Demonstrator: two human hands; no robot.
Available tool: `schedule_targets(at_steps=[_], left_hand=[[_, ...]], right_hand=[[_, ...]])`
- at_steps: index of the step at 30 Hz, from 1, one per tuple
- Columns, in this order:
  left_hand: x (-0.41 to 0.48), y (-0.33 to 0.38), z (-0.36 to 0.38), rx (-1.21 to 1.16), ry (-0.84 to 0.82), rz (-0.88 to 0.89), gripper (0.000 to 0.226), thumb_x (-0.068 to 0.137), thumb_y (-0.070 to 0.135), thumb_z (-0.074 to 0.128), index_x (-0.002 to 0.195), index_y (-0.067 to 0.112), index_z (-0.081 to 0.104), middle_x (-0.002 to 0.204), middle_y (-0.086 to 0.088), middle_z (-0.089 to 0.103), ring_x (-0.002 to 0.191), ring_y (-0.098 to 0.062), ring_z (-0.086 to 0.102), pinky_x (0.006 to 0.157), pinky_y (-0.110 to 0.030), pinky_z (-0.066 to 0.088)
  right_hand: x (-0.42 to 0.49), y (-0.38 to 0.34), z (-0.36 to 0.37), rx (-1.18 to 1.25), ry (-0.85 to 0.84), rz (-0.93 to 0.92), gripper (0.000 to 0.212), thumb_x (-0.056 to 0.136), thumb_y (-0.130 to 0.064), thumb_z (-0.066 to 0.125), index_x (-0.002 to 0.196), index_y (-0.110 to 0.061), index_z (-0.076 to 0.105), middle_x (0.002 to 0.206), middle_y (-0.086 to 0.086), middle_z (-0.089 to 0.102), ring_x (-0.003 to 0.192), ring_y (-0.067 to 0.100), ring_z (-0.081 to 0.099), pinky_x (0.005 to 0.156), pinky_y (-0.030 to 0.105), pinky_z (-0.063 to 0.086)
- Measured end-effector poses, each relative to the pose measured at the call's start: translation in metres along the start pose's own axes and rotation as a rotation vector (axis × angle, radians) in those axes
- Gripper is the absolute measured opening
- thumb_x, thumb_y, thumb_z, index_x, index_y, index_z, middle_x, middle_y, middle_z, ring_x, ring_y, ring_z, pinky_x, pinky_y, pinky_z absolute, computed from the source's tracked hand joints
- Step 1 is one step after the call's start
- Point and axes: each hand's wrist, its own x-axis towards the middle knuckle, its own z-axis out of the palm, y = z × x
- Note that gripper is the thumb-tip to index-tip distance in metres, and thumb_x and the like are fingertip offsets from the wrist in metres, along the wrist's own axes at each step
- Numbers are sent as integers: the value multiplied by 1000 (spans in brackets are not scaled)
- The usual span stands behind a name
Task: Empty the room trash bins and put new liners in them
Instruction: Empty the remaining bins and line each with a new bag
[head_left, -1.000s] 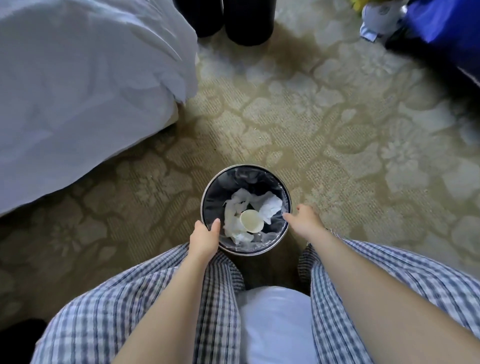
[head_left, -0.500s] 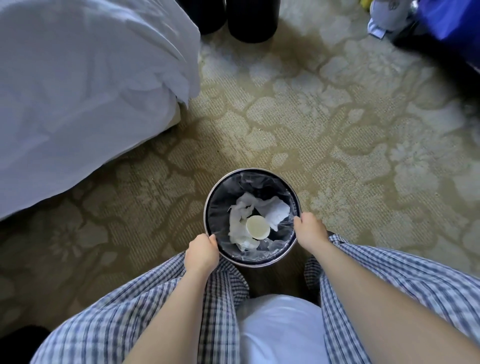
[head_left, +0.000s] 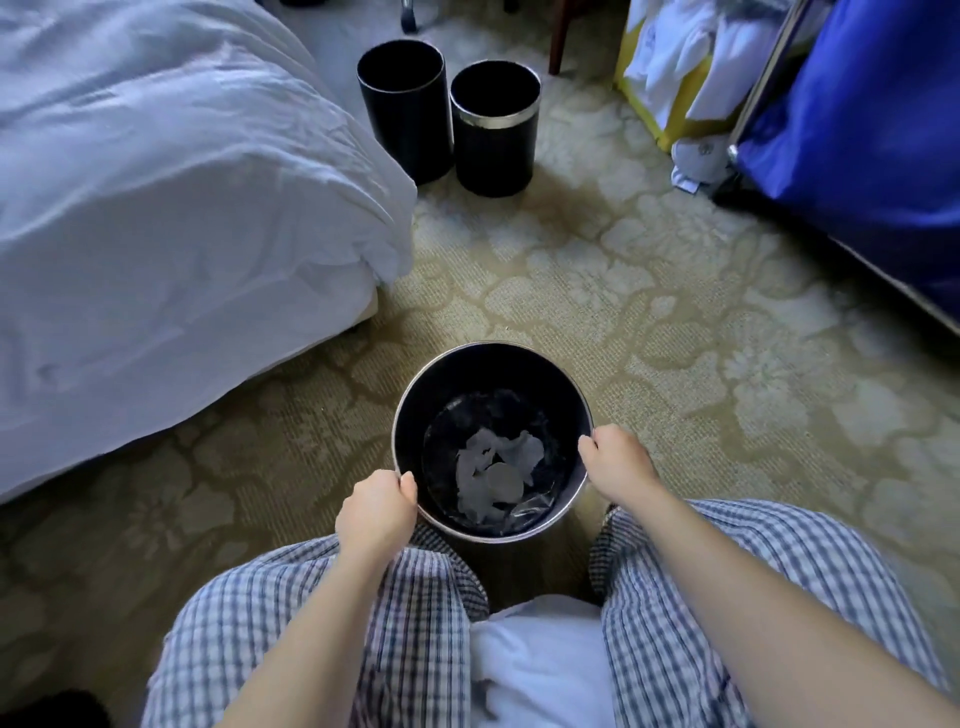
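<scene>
A round black trash bin with a silver rim stands on the carpet between my knees. Inside it lies a clear liner with crumpled white paper and a round cup lid. My left hand grips the rim at the near left, thumb over the edge. On the right side of the rim my right hand grips it too, fingers curled over the edge.
Two more black bins stand side by side on the floor ahead, next to the bed with white bedding on the left. A blue bag on a cart and a yellow bag with white linen fill the upper right.
Both hands have closed on the bin's rim. The view has tilted up, and the two far bins and the cart show in full. The bin looks nearer and its contents sit deeper in shadow.
</scene>
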Motion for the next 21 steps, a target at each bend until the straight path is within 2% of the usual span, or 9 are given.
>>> schedule_targets(at_steps=[5,8,11,14,21], left_hand=[[-31,-4,-34,-51,107,88,43,98,36,35,68,11,54,76,-7,60,78,-32,59,66,-31,40],[-54,-2,-53,-95,214,155,47,98,36,35,61,11,48,68,-5,58,71,-30,57,61,-31,37],[-75,5,-70,-114,306,213,49,98,38,35,61,10,51,65,-4,59,66,-27,57,58,-31,37],[-94,22,-88,-115,365,270,50,98,40,35,65,9,57,69,-4,62,66,-26,56,58,-31,37],[-94,88,-107,-70,379,410,51,98,42,35,71,8,62,77,-7,64,77,-32,58,61,-31,36]], right_hand=[[-35,-10,-34,-18,79,-75,42,97,-16,38,56,-10,29,55,4,33,51,20,31,48,31,22],[-56,-13,-55,-7,149,-92,42,96,-17,39,56,-9,33,57,6,38,62,27,41,57,32,27],[-71,-10,-75,12,217,-120,41,95,-18,41,55,-8,36,60,11,49,67,30,46,60,32,31],[-82,-2,-99,52,285,-143,40,94,-19,42,56,-7,42,73,20,65,73,34,57,64,35,41],[-76,33,-141,222,440,-78,39,91,-20,44,55,-8,41,74,25,64,76,38,65,72,43,51]])
